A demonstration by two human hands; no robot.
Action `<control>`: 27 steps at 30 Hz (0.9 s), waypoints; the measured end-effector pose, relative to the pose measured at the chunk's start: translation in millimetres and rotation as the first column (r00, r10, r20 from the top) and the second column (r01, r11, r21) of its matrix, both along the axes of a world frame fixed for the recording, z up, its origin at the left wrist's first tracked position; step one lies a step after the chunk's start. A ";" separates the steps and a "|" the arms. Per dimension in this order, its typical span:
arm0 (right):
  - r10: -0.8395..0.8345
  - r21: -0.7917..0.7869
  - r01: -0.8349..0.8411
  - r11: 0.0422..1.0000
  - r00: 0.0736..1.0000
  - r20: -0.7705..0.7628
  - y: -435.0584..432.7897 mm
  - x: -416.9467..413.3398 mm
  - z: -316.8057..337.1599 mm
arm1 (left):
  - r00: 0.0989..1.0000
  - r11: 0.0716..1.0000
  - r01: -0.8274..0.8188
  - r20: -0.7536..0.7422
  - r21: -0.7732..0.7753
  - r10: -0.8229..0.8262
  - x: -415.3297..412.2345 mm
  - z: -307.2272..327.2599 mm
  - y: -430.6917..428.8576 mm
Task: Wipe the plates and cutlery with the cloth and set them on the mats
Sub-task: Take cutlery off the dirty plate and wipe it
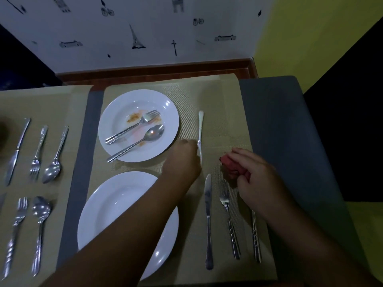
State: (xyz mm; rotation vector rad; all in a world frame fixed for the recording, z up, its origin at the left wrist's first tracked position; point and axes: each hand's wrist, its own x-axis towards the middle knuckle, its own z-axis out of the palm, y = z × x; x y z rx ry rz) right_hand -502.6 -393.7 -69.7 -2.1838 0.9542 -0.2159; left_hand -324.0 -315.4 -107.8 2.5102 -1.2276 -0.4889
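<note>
Knife (200, 129) on the far mat (223, 112) lies lengthwise, running away from the person, just right of the soiled plate (116, 139). Its near end meets the left hand (182, 160), whose fingers curl closed at the blade; whether they pinch it cannot be told. The right hand (250, 172), just beside, is bunched around the red cloth (226, 160). The left is nearer, so lifting likely falls to it.

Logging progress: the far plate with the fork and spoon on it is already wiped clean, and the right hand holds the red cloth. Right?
Not quite. In the head view the far plate is still dirty, with orange food smears around the fork and spoon. The right hand does hold the red cloth.
</note>
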 end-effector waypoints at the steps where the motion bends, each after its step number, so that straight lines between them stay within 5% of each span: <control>1: 0.007 -0.009 -0.007 1.000 1.000 0.001 0.0 0.1 -0.1 | 0.994 0.995 0.101 0.039 -0.001 -0.101 2.5 -3.0 5.8; 6: 0.082 -0.069 -0.081 0.994 0.997 0.005 3.9 1.1 -0.2 | 0.879 0.875 0.419 0.134 0.242 -0.458 5.7 -17.2 18.2; 22: 0.253 -0.206 -0.251 0.946 0.967 -0.018 -5.7 9.4 3.2 | 0.932 0.935 0.345 0.092 0.082 -0.352 8.0 -17.6 7.8; 27: 0.249 -0.235 -0.234 0.944 0.968 0.036 -4.4 -3.8 8.2 | 0.797 0.832 0.536 0.239 0.142 -0.555 -42.3 0.5 77.6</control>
